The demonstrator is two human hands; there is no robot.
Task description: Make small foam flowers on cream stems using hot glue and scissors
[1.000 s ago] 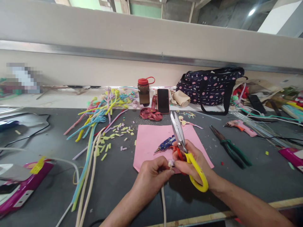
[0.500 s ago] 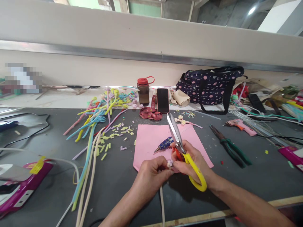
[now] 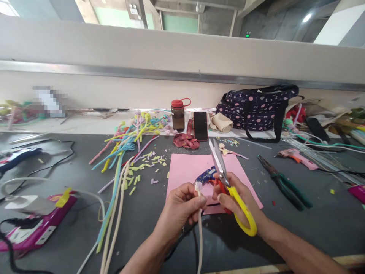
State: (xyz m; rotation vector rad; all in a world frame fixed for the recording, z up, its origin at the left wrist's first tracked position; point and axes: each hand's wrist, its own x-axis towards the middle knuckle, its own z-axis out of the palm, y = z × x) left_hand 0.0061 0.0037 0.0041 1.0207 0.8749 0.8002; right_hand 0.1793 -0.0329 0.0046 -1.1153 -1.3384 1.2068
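My left hand [image 3: 184,203] pinches a long cream fuzzy stem [image 3: 200,238] near its top, where a small pale lilac and white flower [image 3: 198,186] sits. The stem hangs down toward the table's front edge. My right hand [image 3: 238,196] holds scissors [image 3: 221,163] with a yellow handle, blades pointing up and away, slightly apart. Something red [image 3: 224,192] shows beside its fingers; its kind is unclear. Beyond both hands, a blue glue gun [image 3: 207,175] lies on a pink sheet [image 3: 182,165], partly hidden by my right hand.
Pliers [image 3: 281,182] with green handles and a pink glue gun [image 3: 298,158] lie right. Colourful fuzzy stems [image 3: 122,144] and cut bits [image 3: 137,179] spread left. A bottle [image 3: 178,118], phone [image 3: 200,125] and dark patterned bag [image 3: 253,114] stand behind. A magenta device [image 3: 42,224] sits front left.
My left hand has raised and turned the flower upright, with more of the stem showing below it. My right fingers have come away from the flower, still holding the scissors. The view has shifted slightly.
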